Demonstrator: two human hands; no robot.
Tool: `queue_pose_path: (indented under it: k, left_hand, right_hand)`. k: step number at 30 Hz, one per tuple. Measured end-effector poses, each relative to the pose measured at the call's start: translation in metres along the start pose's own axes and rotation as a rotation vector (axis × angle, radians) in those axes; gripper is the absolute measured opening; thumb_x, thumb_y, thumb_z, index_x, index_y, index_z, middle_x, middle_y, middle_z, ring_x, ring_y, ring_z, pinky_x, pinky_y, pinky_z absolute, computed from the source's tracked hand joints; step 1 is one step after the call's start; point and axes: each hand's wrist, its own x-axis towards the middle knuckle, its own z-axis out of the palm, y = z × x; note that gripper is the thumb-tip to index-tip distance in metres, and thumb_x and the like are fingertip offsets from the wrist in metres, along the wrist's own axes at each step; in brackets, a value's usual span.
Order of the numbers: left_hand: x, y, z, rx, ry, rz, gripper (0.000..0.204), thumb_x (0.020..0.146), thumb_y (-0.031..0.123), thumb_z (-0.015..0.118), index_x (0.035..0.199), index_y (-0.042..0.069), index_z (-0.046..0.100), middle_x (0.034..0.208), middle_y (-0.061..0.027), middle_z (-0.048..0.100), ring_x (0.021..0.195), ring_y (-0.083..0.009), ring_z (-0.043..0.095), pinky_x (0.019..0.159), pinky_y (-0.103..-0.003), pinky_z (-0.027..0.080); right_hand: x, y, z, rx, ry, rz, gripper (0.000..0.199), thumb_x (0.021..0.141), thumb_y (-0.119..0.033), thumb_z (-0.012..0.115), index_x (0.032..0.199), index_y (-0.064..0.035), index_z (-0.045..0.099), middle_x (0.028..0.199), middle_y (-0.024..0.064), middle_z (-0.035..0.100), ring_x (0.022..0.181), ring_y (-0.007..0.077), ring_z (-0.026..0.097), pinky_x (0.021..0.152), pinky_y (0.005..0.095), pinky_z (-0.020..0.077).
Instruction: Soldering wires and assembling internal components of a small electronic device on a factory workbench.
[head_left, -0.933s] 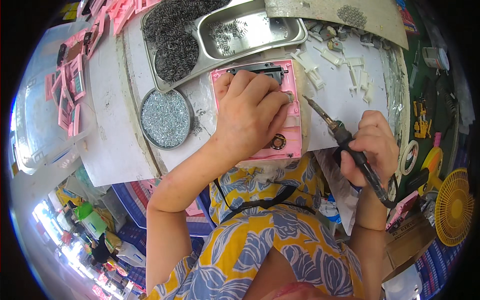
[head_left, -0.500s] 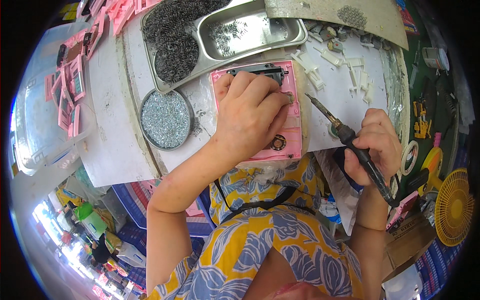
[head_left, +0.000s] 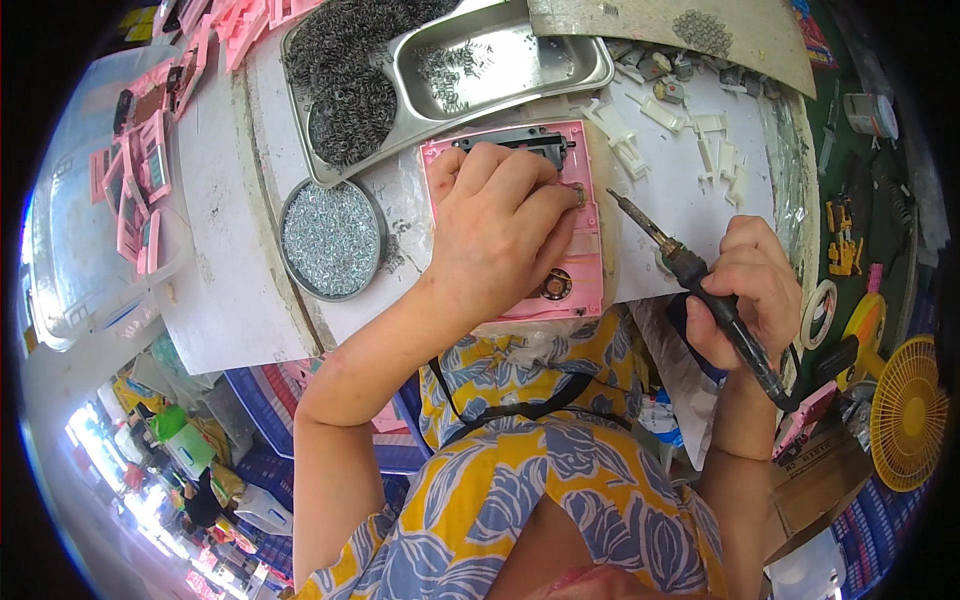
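A pink plastic casing (head_left: pixel 590 255) lies in front of me, with a black strip-shaped part (head_left: pixel 545 143) along its far side and a round speaker-like part (head_left: pixel 556 285) near its close edge. Over the casing arches my left hand (head_left: pixel 505 215), thumb and fingertips closed at a small metallic part (head_left: pixel 580 194) by the right edge; the fingers partly hide it. My right hand (head_left: pixel 752 290) is wrapped round the black handle of a soldering iron (head_left: pixel 690 268). Its tip points up and left, just right of the casing and apart from it.
Left of the casing stands a round dish (head_left: pixel 332 240) of small metal pieces. Behind it a metal tray (head_left: pixel 597 70) holds many dark springs (head_left: pixel 350 95). White plastic parts (head_left: pixel 715 150) lie at the far right, a yellow fan (head_left: pixel 908 415) at the right, pink parts (head_left: pixel 140 190) at the left.
The soldering iron in my right hand has shifted very slightly left, toward the casing. My left hand stays in place.
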Motion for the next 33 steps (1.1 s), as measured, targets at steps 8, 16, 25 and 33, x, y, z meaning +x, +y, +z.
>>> queue_pose_path:
  k: [8,16,25,33]
  left_hand:
    - [-0.001,-0.001,0.0,-0.008,0.003,0.002,0.023,0.071,0.013,0.084,0.091,0.015,0.074,0.096,0.0003,0.064,0.09,-0.0231,0.058,0.083,-0.042,0.036]
    - [-0.002,-0.001,0.001,0.0,0.001,0.0,0.025,0.071,0.014,0.085,0.094,0.016,0.075,0.098,0.0002,0.064,0.089,-0.0227,0.058,0.084,-0.041,0.036]
    - [-0.006,0.017,-0.035,-0.071,0.055,0.018,0.031,0.074,0.009,0.084,0.102,0.01,0.072,0.094,-0.0034,0.062,0.081,-0.0234,0.059,0.072,-0.037,0.043]
    - [-0.031,0.039,-0.023,-0.144,-0.328,-0.136,0.026,0.081,0.01,0.08,0.105,0.009,0.07,0.085,-0.0063,0.061,0.071,-0.026,0.064,0.057,-0.039,0.052]
  right_hand:
    - [-0.001,0.0,0.0,0.003,0.004,0.006,0.024,0.07,0.001,0.074,0.091,-0.0035,0.062,0.069,0.0072,0.059,0.063,0.0266,0.051,0.059,0.0354,0.0426]
    - [-0.001,0.0,0.0,-0.004,0.006,0.005,0.025,0.07,0.001,0.074,0.091,-0.0035,0.062,0.07,0.0073,0.058,0.063,0.0265,0.051,0.059,0.0354,0.0423]
    - [-0.002,0.001,-0.008,0.0,0.013,0.01,0.026,0.07,0.001,0.074,0.092,-0.0031,0.062,0.069,0.0072,0.058,0.064,0.0258,0.05,0.06,0.0356,0.041]
    - [-0.018,0.0,-0.015,0.16,0.12,0.079,0.024,0.073,-0.004,0.074,0.093,-0.0022,0.061,0.077,0.0074,0.059,0.072,0.0221,0.048,0.064,0.0342,0.0381]
